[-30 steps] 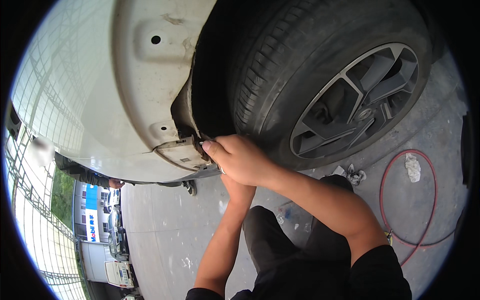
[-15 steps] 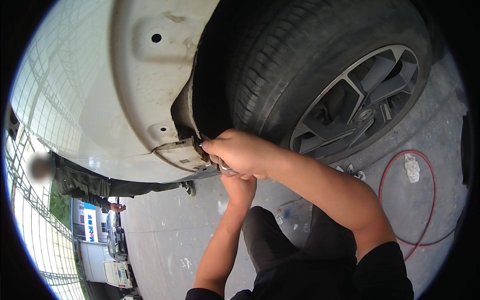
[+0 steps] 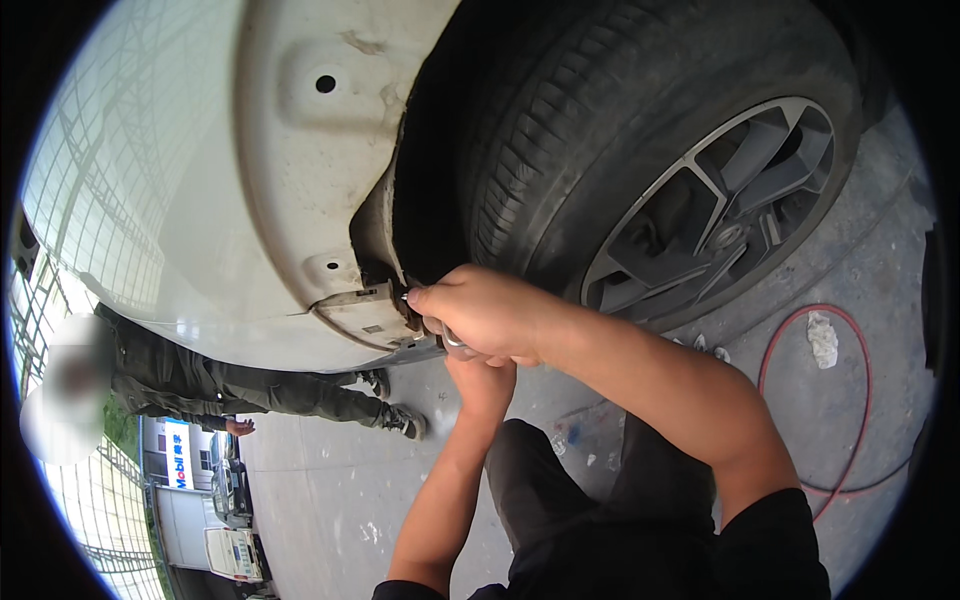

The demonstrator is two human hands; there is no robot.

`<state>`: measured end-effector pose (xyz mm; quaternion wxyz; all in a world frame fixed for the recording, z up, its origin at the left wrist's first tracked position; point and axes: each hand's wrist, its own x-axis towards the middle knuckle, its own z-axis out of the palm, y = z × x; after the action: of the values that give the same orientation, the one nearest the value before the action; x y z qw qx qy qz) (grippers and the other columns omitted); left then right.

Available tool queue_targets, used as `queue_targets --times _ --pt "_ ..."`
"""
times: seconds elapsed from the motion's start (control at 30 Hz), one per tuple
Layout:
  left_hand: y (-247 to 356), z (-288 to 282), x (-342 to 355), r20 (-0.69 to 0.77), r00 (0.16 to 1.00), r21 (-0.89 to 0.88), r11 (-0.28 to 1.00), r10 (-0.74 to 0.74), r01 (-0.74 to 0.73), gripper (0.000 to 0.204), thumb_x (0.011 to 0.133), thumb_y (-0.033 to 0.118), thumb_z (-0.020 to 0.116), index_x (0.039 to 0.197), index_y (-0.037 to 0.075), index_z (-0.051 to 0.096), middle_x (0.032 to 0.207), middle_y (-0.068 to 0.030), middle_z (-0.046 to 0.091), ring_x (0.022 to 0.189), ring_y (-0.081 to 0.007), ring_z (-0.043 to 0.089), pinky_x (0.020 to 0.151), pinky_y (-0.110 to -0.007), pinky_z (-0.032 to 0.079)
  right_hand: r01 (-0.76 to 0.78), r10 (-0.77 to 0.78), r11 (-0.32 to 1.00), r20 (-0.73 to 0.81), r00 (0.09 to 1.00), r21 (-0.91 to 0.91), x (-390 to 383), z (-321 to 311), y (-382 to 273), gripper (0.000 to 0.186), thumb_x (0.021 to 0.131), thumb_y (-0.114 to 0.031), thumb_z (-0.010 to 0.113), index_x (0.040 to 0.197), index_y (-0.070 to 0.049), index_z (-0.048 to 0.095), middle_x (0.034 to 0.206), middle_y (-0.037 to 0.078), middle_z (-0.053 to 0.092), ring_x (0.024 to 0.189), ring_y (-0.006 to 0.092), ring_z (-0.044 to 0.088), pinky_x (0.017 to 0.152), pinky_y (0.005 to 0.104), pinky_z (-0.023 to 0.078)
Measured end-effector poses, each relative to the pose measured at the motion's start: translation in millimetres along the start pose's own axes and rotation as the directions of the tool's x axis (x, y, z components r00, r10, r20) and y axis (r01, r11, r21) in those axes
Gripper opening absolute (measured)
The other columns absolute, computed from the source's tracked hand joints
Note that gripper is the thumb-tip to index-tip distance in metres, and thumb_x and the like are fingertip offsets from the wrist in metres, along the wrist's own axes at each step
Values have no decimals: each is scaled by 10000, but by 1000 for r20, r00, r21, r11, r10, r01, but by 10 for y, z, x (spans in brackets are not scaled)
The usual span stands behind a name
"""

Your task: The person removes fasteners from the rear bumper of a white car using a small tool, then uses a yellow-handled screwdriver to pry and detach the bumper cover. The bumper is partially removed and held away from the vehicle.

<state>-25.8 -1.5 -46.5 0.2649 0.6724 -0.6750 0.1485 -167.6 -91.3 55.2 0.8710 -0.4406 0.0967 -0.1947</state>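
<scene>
Little has been shifted since a second ago: the right hand point(image 3: 485, 312) is kept clenched on a small metal tool point(image 3: 452, 341) at the bumper edge point(image 3: 365, 318) beside the tire point(image 3: 560, 150), the left hand point(image 3: 482, 378) mostly hidden beneath, its grip impossible to tell.

1. Bright, even daylight; the white car body point(image 3: 200, 200) shows a reflected grid pattern.
2. The wheel arch point(image 3: 440, 180) lies in deep shadow.
3. Fisheye bending and black vignette at the rim; centre sharp.
</scene>
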Motion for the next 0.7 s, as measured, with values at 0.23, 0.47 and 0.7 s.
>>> queue_targets --times 0.23,0.47,0.7 --pt "36 -10 14 30 998 -83 995 -47 49 135 730 45 687 839 3 619 872 -131 650 824 -289 615 670 -405 440 -64 60 994 53 997 85 -5 -25 -50 362 974 -265 446 645 -116 422 518 -65 231 447 67 172 404 270 120" --pt "17 42 -12 -11 998 -131 989 -68 66 260 768 44 666 1017 11 597 982 -153 627 904 -311 598 722 -400 465 251 -317 874 -97 944 -416 143 -20 209 448 973 -301 455 626 -20 485 492 59 434 444 164 374 448 366 332" --pt "-123 101 -129 148 987 -72 995 -57 68 364 860 74 674 1207 63 566 1112 -66 619 985 -179 586 818 -343 475 336 -490 762 -154 858 -554 169 25 301 475 961 -321 477 654 37 533 594 226 579 614 363 632 587 449 489"
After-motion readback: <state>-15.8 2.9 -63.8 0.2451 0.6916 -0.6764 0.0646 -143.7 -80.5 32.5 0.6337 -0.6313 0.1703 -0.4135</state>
